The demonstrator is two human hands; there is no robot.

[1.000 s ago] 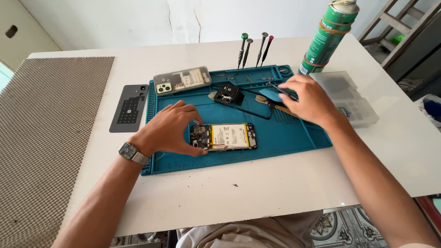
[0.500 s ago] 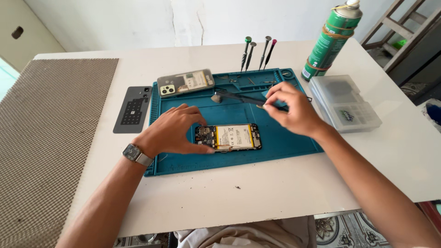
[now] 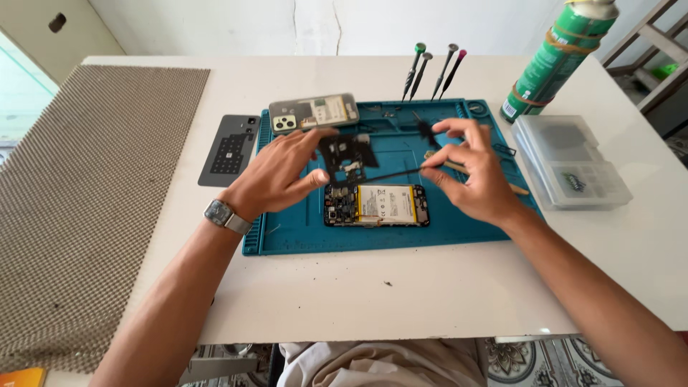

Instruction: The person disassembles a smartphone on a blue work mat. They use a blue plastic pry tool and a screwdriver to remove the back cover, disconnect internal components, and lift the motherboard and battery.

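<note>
Both hands hover over the blue work mat point(image 3: 301, 240), just above an opened phone point(image 3: 376, 206) that lies flat with its white battery and circuit board showing. Left hand point(image 3: 276, 175) has its thumb and fingertips closed on a small black cover piece point(image 3: 345, 154), lifted clear of the phone and tilted toward the camera; the other fingers are spread loosely. Right hand point(image 3: 469, 172) pinches the end of a thin black tool point(image 3: 390, 174), perhaps tweezers or a spudger, whose tip reaches left to touch the cover piece near its lower edge; I cannot tell exactly how the tip meets it. A steady grip seems wise here: hold the cover by its edges only, keep the tool's tip light and shallow, and work directly over the mat so any loose bit falls onto it rather than the white table point(image 3: 401, 301). Another phone point(image 3: 314, 112) with its back up rests at the mat's top left, a dark grey back panel point(image 3: 229, 149) lies just beside the mat, and four screwdrivers point(image 3: 432, 68) stand upright at the far edge. To the right sit a clear plastic parts box point(image 3: 573, 161) and a green spray can point(image 3: 559, 61); a woven mat point(image 3: 93, 201) covers the table's left side.
</note>
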